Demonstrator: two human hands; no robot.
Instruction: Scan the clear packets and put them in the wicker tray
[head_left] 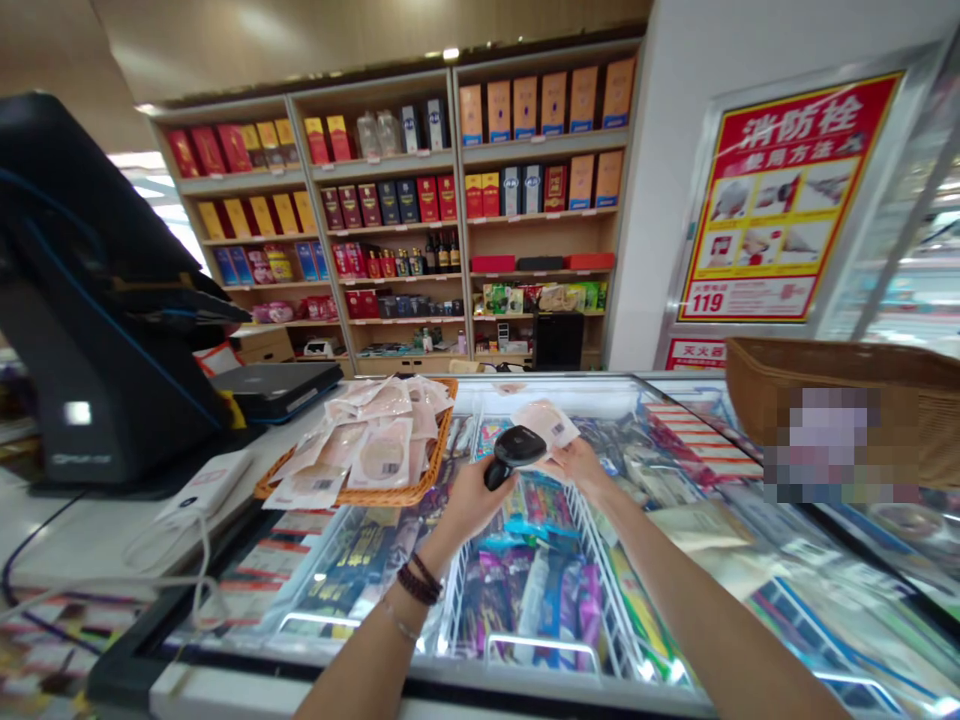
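The flat pale-pink plastic packet [551, 425] sits in my right hand [577, 465], pinched at its lower edge between my fingers and thumb, though the packet hides part of my grip. It is held up over the glass-topped freezer chest [375, 680], its long axis running from upper left down to lower right, with a label facing up. My left hand [469, 500] is clenched around the black handheld barcode scanner [517, 455], whose head lies just left of the packet and angles toward it, almost touching. So my right hand is the nearer, and the scanner comes at the packet from the left.

To my left, a woven tray [360, 497] on the white counter [90, 540] holds a heap of similar packets [382, 450]. Beyond it stand a black point-of-sale terminal [90, 300] and a white power bank [202, 490]. A wicker basket [825, 375] sits at the right, and shelves of boxed liquor [390, 200] fill the wall ahead.
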